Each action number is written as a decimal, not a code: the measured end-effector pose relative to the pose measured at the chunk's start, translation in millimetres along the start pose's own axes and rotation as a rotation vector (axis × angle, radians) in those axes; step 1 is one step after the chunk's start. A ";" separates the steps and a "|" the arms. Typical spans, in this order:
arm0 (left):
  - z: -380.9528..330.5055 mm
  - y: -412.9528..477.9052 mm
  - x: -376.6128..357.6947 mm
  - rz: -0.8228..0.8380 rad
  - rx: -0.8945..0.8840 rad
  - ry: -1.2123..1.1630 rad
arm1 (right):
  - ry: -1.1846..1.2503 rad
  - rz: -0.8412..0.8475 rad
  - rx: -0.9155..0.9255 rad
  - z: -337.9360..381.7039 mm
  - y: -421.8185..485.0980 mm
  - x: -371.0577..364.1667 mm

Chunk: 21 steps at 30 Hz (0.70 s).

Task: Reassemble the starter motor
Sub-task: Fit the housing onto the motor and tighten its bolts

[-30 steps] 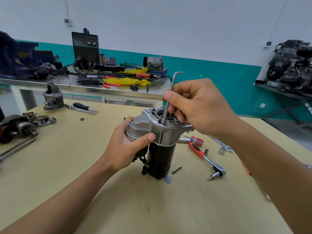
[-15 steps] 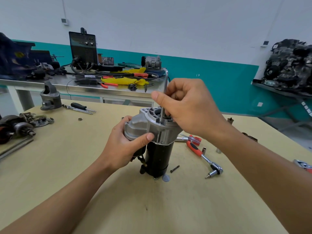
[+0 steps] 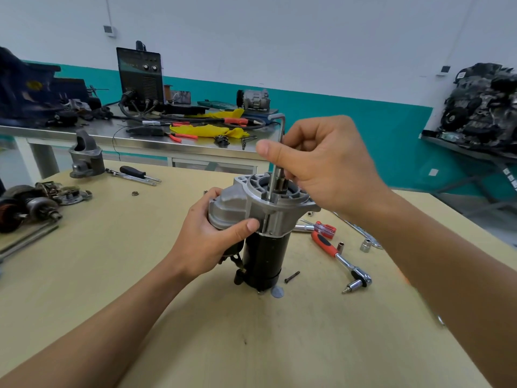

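The starter motor (image 3: pixel 265 247) stands upright on the wooden table (image 3: pixel 112 275), black body below and grey aluminium nose housing on top. My left hand (image 3: pixel 212 233) grips the housing's left side, thumb across its front. My right hand (image 3: pixel 321 163) pinches an L-shaped hex key (image 3: pixel 275 175) that stands upright with its long end down in the housing's front flange and its short arm pointing left at the top. A loose black screw (image 3: pixel 292 276) and a small round disc (image 3: pixel 277 291) lie by the motor's base.
A red-handled ratchet (image 3: pixel 340 257), a screwdriver (image 3: pixel 319 227), sockets (image 3: pixel 365 245) and a wrench lie to the right. At left are an armature (image 3: pixel 25 208), a spare nose housing (image 3: pixel 85 159) and a black-handled screwdriver (image 3: pixel 135 173). A steel bench (image 3: pixel 134 147) with a welder stands behind.
My right hand has turned the hex key, so its short arm swung from pointing right to pointing left. My left hand has kept its grip on the housing.
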<state>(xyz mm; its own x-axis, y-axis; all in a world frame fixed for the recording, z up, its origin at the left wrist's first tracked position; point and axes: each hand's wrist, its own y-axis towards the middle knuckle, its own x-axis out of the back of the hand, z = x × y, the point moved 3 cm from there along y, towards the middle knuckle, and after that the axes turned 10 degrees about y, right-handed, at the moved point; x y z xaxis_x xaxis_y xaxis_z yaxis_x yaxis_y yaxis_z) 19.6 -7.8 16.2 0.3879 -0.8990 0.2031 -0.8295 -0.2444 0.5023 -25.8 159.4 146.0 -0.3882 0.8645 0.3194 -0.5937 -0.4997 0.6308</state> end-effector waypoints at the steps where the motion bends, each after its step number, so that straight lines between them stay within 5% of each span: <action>1: 0.0 -0.2 0.2 -0.002 0.000 -0.002 | 0.015 -0.004 -0.006 -0.8 -0.7 -1.0; 8: -2.8 -0.5 -0.3 0.008 -0.009 -0.020 | 0.056 0.035 -0.041 -0.1 -4.2 5.0; 14: -1.4 -0.2 0.7 -0.008 -0.014 -0.039 | 0.462 -0.466 -0.102 -26.8 -22.6 50.0; 18: -0.6 -1.2 -1.3 -0.024 -0.006 -0.076 | 0.386 -0.471 -0.377 -95.7 -82.3 18.7; 21: -0.4 0.1 -2.4 -0.034 -0.011 -0.061 | 0.259 -0.326 -0.318 -119.5 -98.5 4.7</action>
<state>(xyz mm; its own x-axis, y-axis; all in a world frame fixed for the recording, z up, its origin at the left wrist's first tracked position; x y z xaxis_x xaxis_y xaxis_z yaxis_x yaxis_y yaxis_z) 18.8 -5.5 16.1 0.3904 -0.9109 0.1339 -0.8116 -0.2718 0.5171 -53.3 206.1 0.8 -0.2849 0.9561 -0.0681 -0.8819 -0.2336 0.4095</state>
